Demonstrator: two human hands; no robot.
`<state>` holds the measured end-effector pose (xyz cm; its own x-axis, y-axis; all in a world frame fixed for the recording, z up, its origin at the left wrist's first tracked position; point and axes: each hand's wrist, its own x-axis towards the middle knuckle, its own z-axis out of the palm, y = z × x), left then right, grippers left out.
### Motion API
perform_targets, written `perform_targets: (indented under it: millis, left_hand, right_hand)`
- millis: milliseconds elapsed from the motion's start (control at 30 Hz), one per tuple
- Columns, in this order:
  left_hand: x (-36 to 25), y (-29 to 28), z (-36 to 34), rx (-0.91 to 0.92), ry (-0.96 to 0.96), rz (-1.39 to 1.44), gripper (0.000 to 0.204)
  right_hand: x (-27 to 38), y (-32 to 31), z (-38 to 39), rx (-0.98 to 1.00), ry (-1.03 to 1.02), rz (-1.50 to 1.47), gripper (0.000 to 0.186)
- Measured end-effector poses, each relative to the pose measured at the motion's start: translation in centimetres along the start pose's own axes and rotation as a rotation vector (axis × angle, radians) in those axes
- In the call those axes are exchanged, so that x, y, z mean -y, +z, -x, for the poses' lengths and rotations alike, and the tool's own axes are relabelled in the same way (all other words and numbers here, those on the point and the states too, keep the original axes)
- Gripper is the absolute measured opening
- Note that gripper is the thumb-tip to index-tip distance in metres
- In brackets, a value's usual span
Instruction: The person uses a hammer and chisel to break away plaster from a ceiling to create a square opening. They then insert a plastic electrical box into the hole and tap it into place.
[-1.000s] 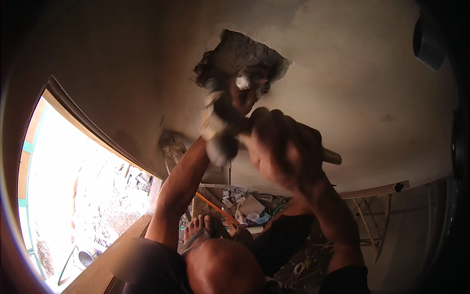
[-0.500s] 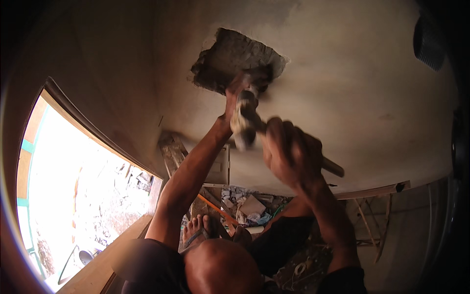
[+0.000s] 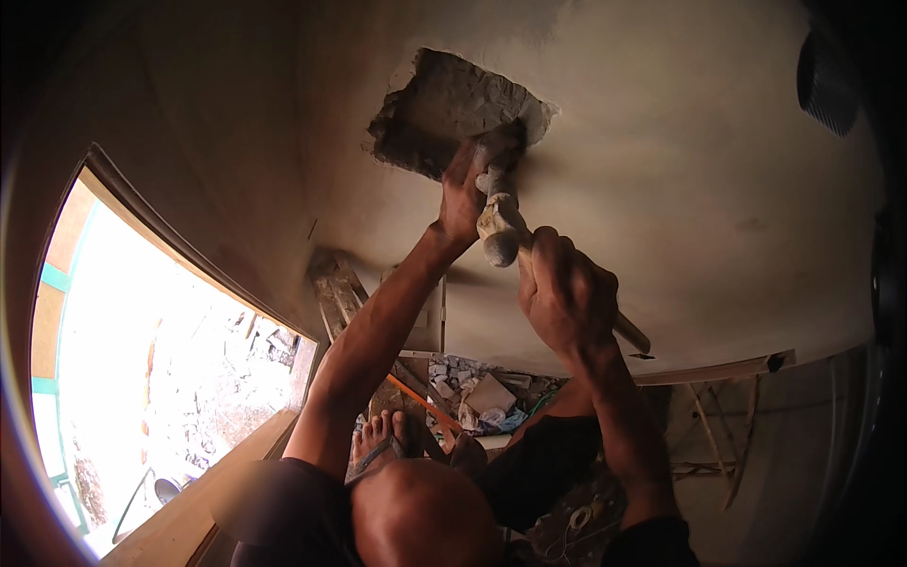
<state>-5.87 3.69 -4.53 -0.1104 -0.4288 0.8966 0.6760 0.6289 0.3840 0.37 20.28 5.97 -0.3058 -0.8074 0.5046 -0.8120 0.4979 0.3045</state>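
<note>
A rough-edged recess [image 3: 453, 99] is broken into the plastered wall [image 3: 661, 189]. At its lower right part, my left hand [image 3: 463, 184] is closed around what looks like a chisel [image 3: 486, 180], mostly hidden by the fingers and the hammer. My right hand [image 3: 570, 300] grips the wooden handle of a hammer [image 3: 501, 248], whose tail sticks out below the fist. The hammer's head is up against the near end of the chisel, right beside my left hand.
A bright opening [image 3: 179, 350] with a wooden sill lies at left. Below are my knee [image 3: 425, 515], a sandalled foot [image 3: 378, 439], an orange bar [image 3: 422, 402] and a heap of rubble [image 3: 482, 392]. Thin wooden poles [image 3: 713, 435] stand lower right; a dark ribbed object [image 3: 827, 85] is upper right.
The hammer's head has moved from in front of my left wrist rightward onto the chisel's end. My right hand has shifted slightly right and down; my left hand stays at the recess.
</note>
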Motion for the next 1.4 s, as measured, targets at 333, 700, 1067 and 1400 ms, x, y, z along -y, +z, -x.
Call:
perform_targets:
  millis: [333, 700, 1067, 1400]
  left_hand:
    - [-0.9, -0.9, -0.1, -0.127, -0.445, 0.237, 0.018]
    - [0.6, -0.4, -0.5, -0.084, -0.157, 0.136, 0.023]
    - [1.3, -0.4, 0.5, 0.066, 0.029, 0.05, 0.039]
    - [0.4, -3.1, 3.0, 0.148, -0.1, -0.201, 0.039]
  right_hand:
    - [1.4, -1.8, 0.1, 0.027, 0.071, -0.2, 0.014]
    - [2.0, -0.9, -2.7, -0.108, -0.165, -0.137, 0.02]
    - [0.9, -0.9, -2.1, 0.119, 0.095, -0.082, 0.017]
    - [1.8, 0.0, 4.1, 0.002, 0.44, -0.754, 0.009]
